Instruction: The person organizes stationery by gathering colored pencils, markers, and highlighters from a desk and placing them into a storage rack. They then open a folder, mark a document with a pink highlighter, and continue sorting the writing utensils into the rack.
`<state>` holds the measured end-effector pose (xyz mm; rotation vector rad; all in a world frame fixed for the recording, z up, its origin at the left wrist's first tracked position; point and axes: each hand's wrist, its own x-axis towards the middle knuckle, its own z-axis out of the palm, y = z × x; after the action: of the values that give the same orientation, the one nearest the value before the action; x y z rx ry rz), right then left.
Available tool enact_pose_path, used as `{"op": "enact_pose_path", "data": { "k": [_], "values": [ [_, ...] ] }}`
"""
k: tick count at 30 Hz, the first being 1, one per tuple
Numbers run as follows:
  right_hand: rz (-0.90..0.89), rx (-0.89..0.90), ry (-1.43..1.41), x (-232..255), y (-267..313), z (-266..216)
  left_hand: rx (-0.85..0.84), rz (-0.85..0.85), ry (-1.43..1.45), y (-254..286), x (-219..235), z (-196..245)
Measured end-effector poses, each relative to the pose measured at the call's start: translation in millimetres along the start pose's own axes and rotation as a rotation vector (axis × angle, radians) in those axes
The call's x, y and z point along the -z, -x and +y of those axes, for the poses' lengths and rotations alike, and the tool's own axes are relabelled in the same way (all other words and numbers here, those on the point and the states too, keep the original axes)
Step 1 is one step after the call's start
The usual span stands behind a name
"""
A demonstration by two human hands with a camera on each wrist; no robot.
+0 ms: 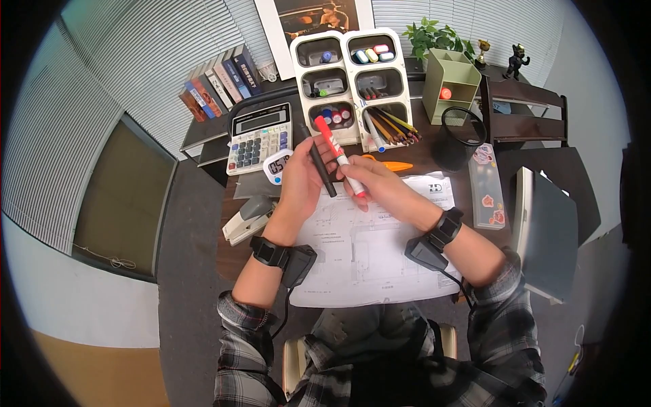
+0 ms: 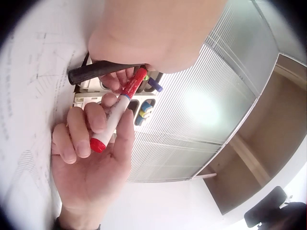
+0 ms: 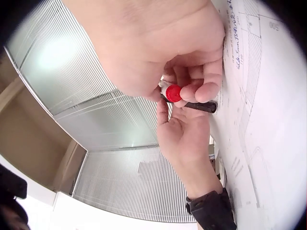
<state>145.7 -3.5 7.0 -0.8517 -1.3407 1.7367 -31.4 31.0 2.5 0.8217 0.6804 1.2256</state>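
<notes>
We hold a black pen [image 1: 319,163] against our left hand [image 1: 300,178] with the thumb, its fingers partly curled behind. Our right hand [image 1: 386,193] is mostly closed, pinching a red-and-white marker [image 1: 340,156] between thumb and fingers. Both are tilted above the near drawing sheet [image 1: 380,254], just beside each other, with the white organizer [image 1: 350,91] on the far side and the calculator [image 1: 260,139] to the left.

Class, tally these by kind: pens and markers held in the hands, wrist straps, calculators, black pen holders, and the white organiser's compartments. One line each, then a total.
Held pens and markers: 2 (red marker, black pen)
Wrist straps: 2
Calculators: 1
Black pen holders: 1
White organiser compartments: 6
Total: 12
</notes>
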Motion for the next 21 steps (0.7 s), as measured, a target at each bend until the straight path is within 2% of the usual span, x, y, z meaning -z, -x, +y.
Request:
{"op": "enact_pose_path", "data": {
  "k": [4,9,15,21],
  "values": [
    [-0.002,-0.006,0.044,-1.3,0.3,-2.1,0.006,-0.076,-0.055,2.1,0.3,1.9],
    [0.032,0.072,0.154,1.3,-3.0,7.0,0.001,-0.050,-0.067,4.8,-5.7,3.9],
    [0.068,0.071,0.267,4.0,-5.3,12.5,-0.055,-0.064,-0.096,7.5,-8.8,3.4],
    [-0.003,0.089,0.305,4.3,-5.1,13.2,-0.068,-0.093,-0.071,10.3,-14.6,4.0]
  ]
}}
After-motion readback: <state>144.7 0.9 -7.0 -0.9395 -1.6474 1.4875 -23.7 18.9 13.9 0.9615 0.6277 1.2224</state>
